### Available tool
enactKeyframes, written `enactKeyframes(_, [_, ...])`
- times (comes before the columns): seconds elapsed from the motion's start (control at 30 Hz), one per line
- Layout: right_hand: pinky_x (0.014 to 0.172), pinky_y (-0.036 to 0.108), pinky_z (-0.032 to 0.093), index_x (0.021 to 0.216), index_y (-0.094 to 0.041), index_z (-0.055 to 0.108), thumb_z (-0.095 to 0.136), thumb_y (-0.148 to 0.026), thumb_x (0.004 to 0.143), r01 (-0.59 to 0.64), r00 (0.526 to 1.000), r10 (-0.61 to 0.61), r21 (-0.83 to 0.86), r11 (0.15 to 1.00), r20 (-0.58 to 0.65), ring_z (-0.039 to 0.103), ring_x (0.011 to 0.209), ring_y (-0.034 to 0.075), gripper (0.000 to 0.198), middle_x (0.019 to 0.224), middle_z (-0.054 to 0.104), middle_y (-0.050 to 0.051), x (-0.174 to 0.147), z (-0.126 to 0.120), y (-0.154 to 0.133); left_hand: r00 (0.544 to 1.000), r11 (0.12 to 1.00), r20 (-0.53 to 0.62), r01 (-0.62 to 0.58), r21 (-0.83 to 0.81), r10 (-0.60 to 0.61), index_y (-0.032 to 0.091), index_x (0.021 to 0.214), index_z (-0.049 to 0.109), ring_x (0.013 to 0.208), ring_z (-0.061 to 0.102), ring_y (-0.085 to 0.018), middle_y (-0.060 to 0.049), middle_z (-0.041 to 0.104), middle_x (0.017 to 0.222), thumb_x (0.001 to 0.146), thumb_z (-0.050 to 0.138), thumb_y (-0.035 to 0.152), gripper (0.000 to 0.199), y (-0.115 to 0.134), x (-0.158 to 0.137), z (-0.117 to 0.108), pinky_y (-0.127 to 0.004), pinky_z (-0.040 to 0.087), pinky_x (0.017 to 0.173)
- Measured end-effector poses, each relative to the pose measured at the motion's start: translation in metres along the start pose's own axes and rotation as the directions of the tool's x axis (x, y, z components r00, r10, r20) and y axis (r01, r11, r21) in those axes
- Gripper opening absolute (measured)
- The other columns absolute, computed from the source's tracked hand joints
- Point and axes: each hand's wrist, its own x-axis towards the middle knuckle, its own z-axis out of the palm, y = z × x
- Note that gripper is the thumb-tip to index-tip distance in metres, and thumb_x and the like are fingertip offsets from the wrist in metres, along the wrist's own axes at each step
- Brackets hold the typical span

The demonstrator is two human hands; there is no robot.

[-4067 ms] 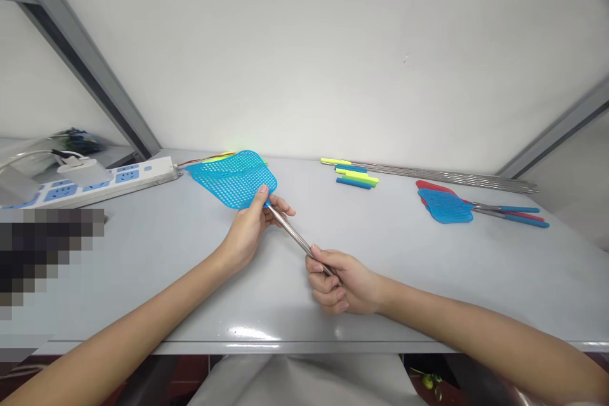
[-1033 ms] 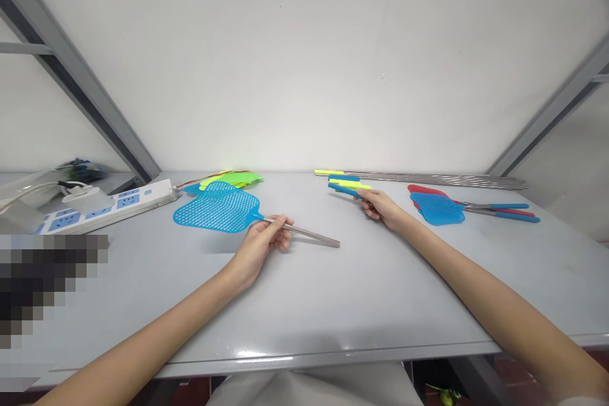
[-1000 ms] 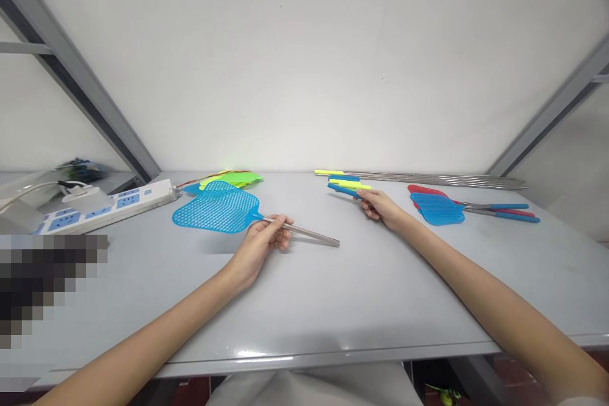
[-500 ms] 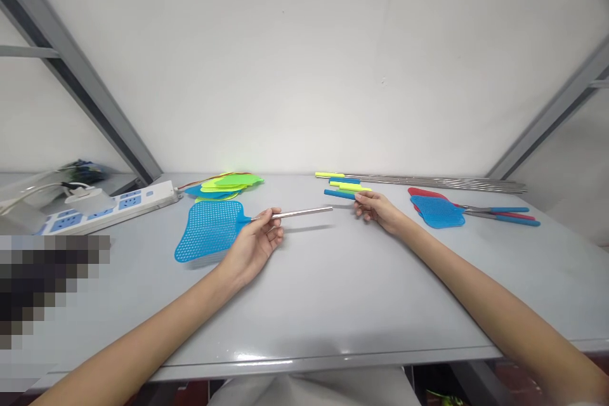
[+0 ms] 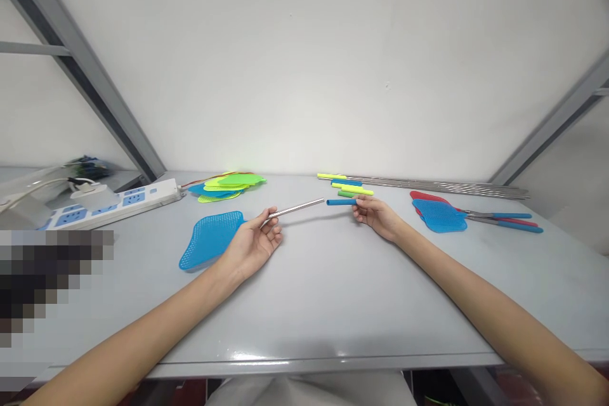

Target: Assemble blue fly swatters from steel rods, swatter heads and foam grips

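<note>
My left hand (image 5: 257, 240) is closed on the metal rod of a blue fly swatter (image 5: 212, 240), whose perforated head lies to the left, partly behind the hand. The bare rod (image 5: 299, 207) points right and slightly up. Between thumb and fingers, my right hand (image 5: 373, 216) pinches a blue handle sleeve (image 5: 341, 202) by its right end. The sleeve's open left end faces the rod tip, with a small gap between them. Behind the right hand lie loose yellow sleeves (image 5: 353, 189), a green one (image 5: 347, 194) and a blue one (image 5: 346, 183).
Blue, yellow and green swatter heads (image 5: 228, 185) are piled at the back left, near a white power strip (image 5: 114, 204). Several metal rods (image 5: 442, 186) lie along the wall. Blue and red swatters with handles (image 5: 440, 214) rest at the right on the grey table (image 5: 304, 311).
The rod has tilted up at its right end. The blue sleeve has swung level with its open end towards the rod tip, and the two now lie nearly in line.
</note>
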Motion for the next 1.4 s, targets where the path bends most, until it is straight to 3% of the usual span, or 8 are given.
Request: enactKeyframes(1.4, [0.048, 0.021, 0.037, 0.078, -0.017, 0.052, 0.058, -0.026, 0.066, 0.042, 0.999, -0.043, -0.075, 0.996, -0.012, 0.049, 0.058, 0.01, 0.015, 0.071, 0.054, 0.002, -0.0009, 0.0031, 0.001, 0.999, 0.999, 0.015, 0.044, 0.025, -0.045, 0.015, 0.083, 0.057, 0.051, 0.049, -0.007, -0.001, 0.052, 0.061, 0.074, 0.049, 0.015, 0.012, 0.0005, 0.0003, 0.0012, -0.02, 0.044, 0.049])
